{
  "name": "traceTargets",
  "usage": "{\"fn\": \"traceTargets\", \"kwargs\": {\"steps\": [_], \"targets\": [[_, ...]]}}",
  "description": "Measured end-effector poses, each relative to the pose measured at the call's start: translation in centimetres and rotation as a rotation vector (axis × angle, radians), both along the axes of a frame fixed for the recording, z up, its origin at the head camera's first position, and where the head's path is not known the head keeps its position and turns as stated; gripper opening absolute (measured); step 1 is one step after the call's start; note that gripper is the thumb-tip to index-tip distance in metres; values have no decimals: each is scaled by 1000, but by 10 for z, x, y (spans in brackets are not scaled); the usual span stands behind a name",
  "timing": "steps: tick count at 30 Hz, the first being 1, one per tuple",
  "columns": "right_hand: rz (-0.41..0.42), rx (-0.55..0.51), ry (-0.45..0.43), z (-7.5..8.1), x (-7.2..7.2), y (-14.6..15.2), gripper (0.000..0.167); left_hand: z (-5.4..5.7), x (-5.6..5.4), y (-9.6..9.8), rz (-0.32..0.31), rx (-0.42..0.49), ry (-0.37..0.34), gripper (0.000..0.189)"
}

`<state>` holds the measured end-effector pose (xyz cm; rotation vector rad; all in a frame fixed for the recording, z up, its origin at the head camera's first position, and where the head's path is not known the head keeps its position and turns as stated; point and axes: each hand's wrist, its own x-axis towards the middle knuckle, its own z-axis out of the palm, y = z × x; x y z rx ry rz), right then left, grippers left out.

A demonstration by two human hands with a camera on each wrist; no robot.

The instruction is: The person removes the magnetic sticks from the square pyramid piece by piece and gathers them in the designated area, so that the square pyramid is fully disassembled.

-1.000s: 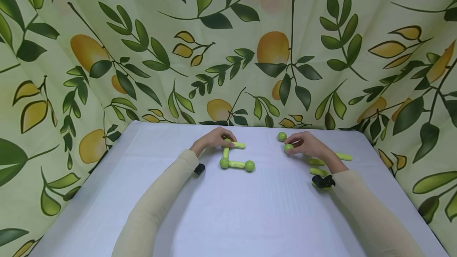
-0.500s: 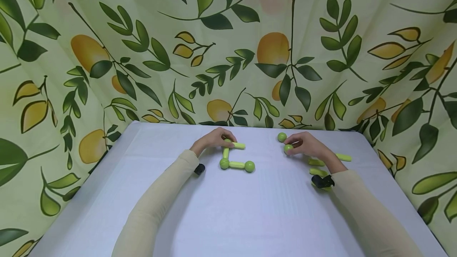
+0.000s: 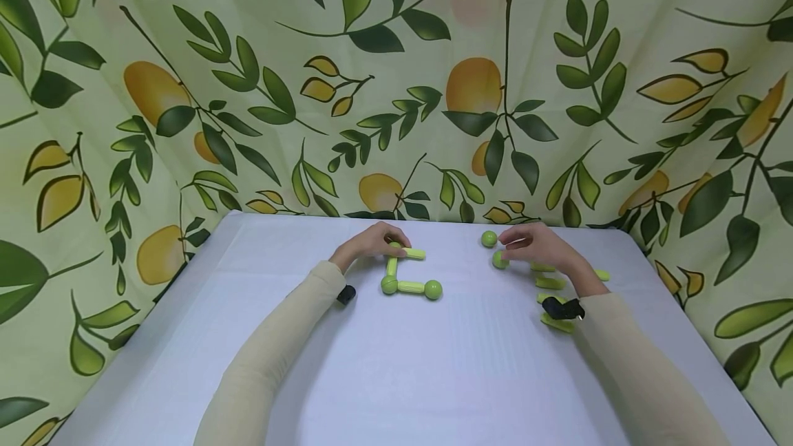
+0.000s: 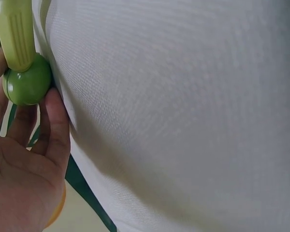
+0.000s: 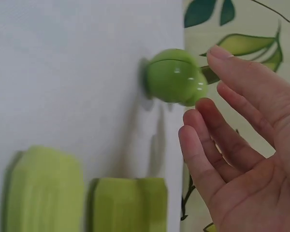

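My left hand (image 3: 369, 239) grips a green ball (image 4: 30, 86) at the far corner of a joined shape of balls and ribbed rods. From that ball a light-green rod (image 3: 415, 254) points right; another rod (image 3: 392, 267) runs down to a corner ball (image 3: 388, 285). A third rod (image 3: 411, 287) leads on to an end ball (image 3: 433, 290). My right hand (image 3: 540, 245) hovers just beside a loose green ball (image 3: 499, 260), its fingers spread and holding nothing. In the right wrist view a gap shows between the fingertips and the ball (image 5: 171, 76). A second loose ball (image 3: 489, 239) sits just behind.
Several loose light-green rods, one of them a near rod (image 3: 557, 323), lie below and beside my right wrist, partly hidden by it. The white-covered table (image 3: 396, 377) ends at a leaf-patterned curtain (image 3: 396, 122). Black straps (image 3: 562, 309) circle both wrists.
My right hand has released the loose green ball and drawn slightly up and right. The ball stays on the table. My left hand keeps its place on the joined shape.
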<state>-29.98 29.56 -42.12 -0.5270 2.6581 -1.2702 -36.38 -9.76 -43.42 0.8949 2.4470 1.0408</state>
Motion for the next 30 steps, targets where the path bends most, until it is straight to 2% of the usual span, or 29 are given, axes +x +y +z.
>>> {"fn": "traceTargets", "kwargs": {"steps": [5, 10, 16, 18, 20, 25, 27, 30], "targets": [[-30, -75, 9, 6, -1, -1, 43, 0, 2, 0, 14, 2, 12, 18], [-45, -140, -1, 8, -3, -15, 41, 1, 3, -3, 13, 14, 25, 22], [-12, -162, 53, 6, -9, -40, 33, 2, 3, -12, 24, 27, 28, 27], [7, -175, 57, 5, -10, -49, 32, 2, 2, -15, 28, 36, 24, 28], [20, -185, 40, 10, -6, -61, 31, 2, 3, -18, 34, 41, 18, 29], [61, -195, 40, 6, -10, -80, 32, 4, 4, -19, 45, 35, 1, 23], [83, -197, 55, -4, -18, -84, 33, 5, 4, -20, 53, 35, -9, 21], [116, -202, 52, -9, -22, -93, 32, 5, 5, -19, 62, 43, -28, 21]]}}
